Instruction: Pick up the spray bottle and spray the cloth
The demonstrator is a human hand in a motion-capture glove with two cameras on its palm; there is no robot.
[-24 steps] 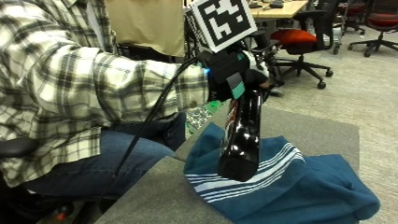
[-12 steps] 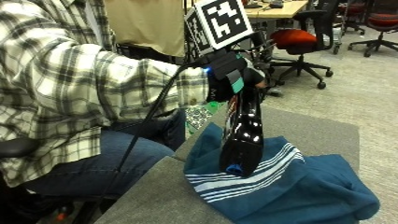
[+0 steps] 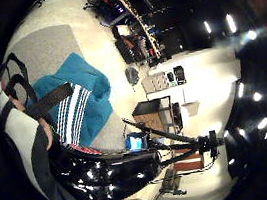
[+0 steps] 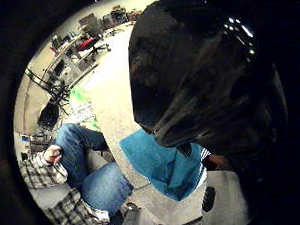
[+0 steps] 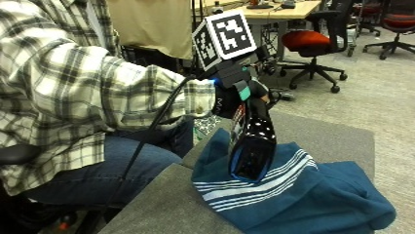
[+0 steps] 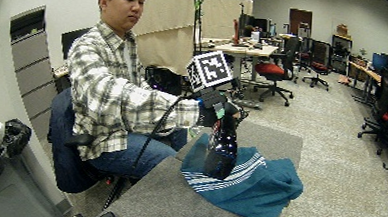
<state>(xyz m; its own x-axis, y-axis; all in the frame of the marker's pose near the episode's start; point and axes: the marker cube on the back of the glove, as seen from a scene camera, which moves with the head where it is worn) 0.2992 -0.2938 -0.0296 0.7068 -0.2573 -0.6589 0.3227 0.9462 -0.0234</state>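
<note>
My gloved right hand (image 5: 241, 95) grips the top of a glossy black spray bottle (image 5: 253, 144), which hangs lifted and tilted just above the cloth. The cloth (image 5: 305, 195) is a rumpled teal towel with white stripes lying on the grey table (image 5: 162, 209). In the wide outside view the hand (image 6: 215, 111) holds the bottle (image 6: 221, 146) over the cloth (image 6: 256, 184). The bottle (image 4: 198, 75) fills the thumb side palm view, with the cloth (image 4: 165, 164) below it. In the little finger side palm view the bottle (image 3: 104, 172) lies along the palm beside the cloth (image 3: 81, 105).
The grey table's far edge (image 5: 350, 134) lies beyond the cloth. Office chairs (image 5: 317, 41) and desks stand on the carpet behind. The person's jeans-clad legs (image 5: 103, 170) sit close to the table's left side.
The hand and bottle have shifted slightly, and the bottle's base has swung a little toward the striped part of the cloth. The cloth has not moved.
</note>
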